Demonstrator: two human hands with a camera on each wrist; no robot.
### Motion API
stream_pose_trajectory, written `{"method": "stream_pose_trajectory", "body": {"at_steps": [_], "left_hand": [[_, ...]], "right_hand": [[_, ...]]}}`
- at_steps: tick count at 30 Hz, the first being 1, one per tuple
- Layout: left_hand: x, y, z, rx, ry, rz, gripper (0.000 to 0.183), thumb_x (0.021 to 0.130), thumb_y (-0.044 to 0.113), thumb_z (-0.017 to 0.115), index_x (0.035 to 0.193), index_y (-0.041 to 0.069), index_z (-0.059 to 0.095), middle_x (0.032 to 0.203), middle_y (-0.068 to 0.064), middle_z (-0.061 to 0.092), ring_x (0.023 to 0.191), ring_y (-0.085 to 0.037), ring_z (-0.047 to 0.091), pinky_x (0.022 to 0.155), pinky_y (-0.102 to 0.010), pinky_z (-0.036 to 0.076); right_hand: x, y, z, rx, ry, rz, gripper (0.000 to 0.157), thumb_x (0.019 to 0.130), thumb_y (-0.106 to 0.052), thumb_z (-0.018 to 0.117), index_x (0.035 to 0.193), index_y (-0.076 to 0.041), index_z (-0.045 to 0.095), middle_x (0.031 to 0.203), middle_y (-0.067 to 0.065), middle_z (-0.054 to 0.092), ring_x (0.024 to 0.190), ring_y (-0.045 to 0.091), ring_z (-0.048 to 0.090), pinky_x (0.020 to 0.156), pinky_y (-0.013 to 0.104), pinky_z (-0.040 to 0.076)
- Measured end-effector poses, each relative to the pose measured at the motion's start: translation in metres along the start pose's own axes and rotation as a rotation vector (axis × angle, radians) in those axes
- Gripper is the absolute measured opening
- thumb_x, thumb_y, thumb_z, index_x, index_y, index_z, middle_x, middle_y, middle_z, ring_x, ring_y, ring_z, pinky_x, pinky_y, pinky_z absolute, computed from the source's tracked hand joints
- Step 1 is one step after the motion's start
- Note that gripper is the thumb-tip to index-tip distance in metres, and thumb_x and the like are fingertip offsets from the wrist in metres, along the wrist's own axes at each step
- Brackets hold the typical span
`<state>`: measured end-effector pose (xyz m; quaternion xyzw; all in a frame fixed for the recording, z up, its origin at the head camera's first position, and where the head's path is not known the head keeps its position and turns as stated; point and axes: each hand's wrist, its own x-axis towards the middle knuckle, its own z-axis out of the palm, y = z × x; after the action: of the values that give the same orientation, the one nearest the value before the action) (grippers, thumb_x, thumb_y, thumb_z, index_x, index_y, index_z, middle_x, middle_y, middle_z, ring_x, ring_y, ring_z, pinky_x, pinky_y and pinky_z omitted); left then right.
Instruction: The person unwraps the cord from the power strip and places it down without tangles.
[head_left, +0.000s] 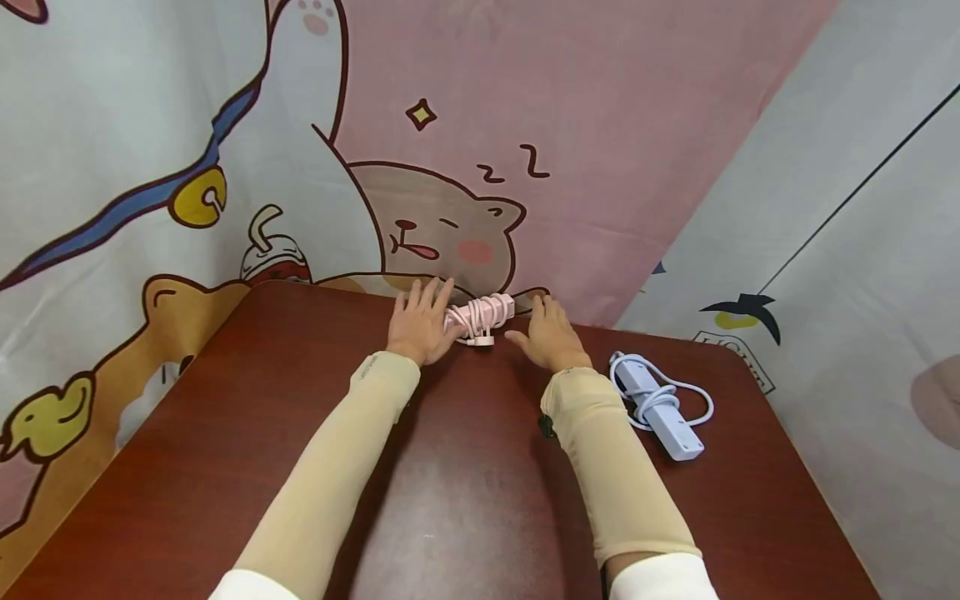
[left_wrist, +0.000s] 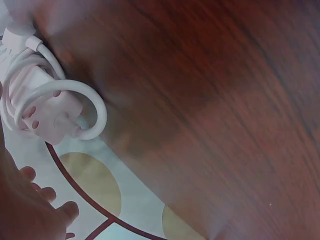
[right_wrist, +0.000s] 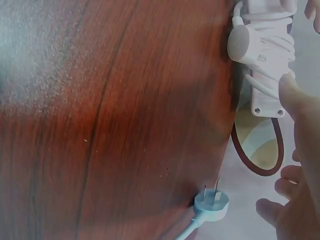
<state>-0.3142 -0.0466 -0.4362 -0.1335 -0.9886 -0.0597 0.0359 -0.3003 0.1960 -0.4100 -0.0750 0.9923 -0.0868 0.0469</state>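
Note:
A pink power strip (head_left: 483,314) with its cord wound round it lies at the table's far edge, between both hands. My left hand (head_left: 423,321) is at its left end, fingers straight and spread, thumb by the coiled cord; whether it touches is unclear. To the right of the strip is my right hand (head_left: 551,335), fingers extended, with a small gap in the head view. In the right wrist view the thumb (right_wrist: 295,97) overlaps the end of the strip (right_wrist: 267,75). The left wrist view shows a cord loop (left_wrist: 100,112) at the other end.
A pale blue power strip (head_left: 663,417), cord looped loosely round it, lies on the table's right side. Its plug (right_wrist: 212,204) shows in the right wrist view. A cartoon-print curtain (head_left: 600,125) hangs directly behind the brown table (head_left: 465,500).

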Motion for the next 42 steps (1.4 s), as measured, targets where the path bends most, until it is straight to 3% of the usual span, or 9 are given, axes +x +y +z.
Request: {"method": "stream_pose_trajectory", "body": {"at_steps": [5,8,12,20,26,30,35,42], "left_hand": [[0.000,0.005,0.002,0.019,0.016,0.035,0.086,0.099,0.061,0.050,0.164,0.018,0.012,0.166,-0.010,0.025,0.155,-0.036,0.024,0.124,-0.056,0.024],[0.000,0.007,0.004,0.036,0.005,0.038,0.086,0.098,0.059,0.055,0.162,0.014,0.019,0.162,-0.011,0.031,0.151,-0.034,0.031,0.124,-0.055,0.027],[0.001,0.010,0.006,0.046,-0.002,0.035,0.086,0.096,0.058,0.060,0.159,0.011,0.024,0.155,-0.013,0.037,0.146,-0.033,0.036,0.120,-0.054,0.033],[0.000,0.008,0.013,0.036,0.009,0.014,0.077,0.093,0.056,0.066,0.145,0.004,0.040,0.139,-0.014,0.043,0.133,-0.033,0.042,0.103,-0.051,0.045],[0.001,0.006,0.017,0.018,0.022,-0.007,0.069,0.094,0.050,0.068,0.138,0.002,0.045,0.132,-0.017,0.044,0.127,-0.035,0.044,0.096,-0.050,0.049],[0.002,0.004,0.020,-0.011,0.030,-0.028,0.063,0.095,0.046,0.069,0.135,0.003,0.046,0.129,-0.017,0.045,0.123,-0.036,0.046,0.093,-0.050,0.051],[0.003,0.004,0.024,-0.060,0.034,-0.033,0.054,0.098,0.040,0.066,0.132,0.002,0.047,0.127,-0.019,0.054,0.121,-0.038,0.052,0.095,-0.052,0.051],[0.005,0.003,0.025,-0.168,0.069,-0.046,0.047,0.097,0.031,0.067,0.127,-0.001,0.051,0.122,-0.022,0.063,0.118,-0.040,0.060,0.099,-0.051,0.052]], "right_hand": [[-0.001,-0.004,0.004,0.021,0.012,-0.006,0.077,0.103,-0.052,0.052,0.150,0.007,0.036,0.152,0.027,0.043,0.144,0.043,0.040,0.116,0.056,0.038],[-0.001,-0.007,0.009,0.007,0.024,-0.051,0.068,0.104,-0.048,0.053,0.142,0.008,0.048,0.141,0.028,0.053,0.135,0.044,0.051,0.113,0.055,0.042],[0.000,-0.010,0.016,0.014,0.041,-0.080,0.063,0.104,-0.046,0.054,0.138,0.007,0.053,0.136,0.027,0.058,0.130,0.043,0.055,0.111,0.053,0.043],[0.004,-0.019,0.032,0.041,0.077,-0.112,0.047,0.103,-0.043,0.056,0.109,0.002,0.066,0.114,0.022,0.066,0.114,0.039,0.063,0.101,0.049,0.049],[0.007,-0.030,0.044,0.151,0.062,-0.087,0.046,0.103,-0.043,0.056,0.103,0.000,0.069,0.109,0.019,0.068,0.111,0.035,0.064,0.100,0.047,0.049],[0.010,-0.038,0.051,0.205,0.072,-0.025,0.046,0.102,-0.046,0.057,0.096,-0.001,0.069,0.113,0.020,0.067,0.112,0.036,0.064,0.099,0.048,0.050],[0.013,-0.047,0.060,0.220,0.115,0.066,0.051,0.100,-0.049,0.059,0.108,0.000,0.068,0.121,0.023,0.064,0.116,0.042,0.062,0.099,0.054,0.051],[0.013,-0.053,0.067,0.242,0.132,0.128,0.054,0.100,-0.048,0.060,0.122,0.001,0.064,0.127,0.023,0.060,0.123,0.043,0.057,0.100,0.057,0.050]]}}
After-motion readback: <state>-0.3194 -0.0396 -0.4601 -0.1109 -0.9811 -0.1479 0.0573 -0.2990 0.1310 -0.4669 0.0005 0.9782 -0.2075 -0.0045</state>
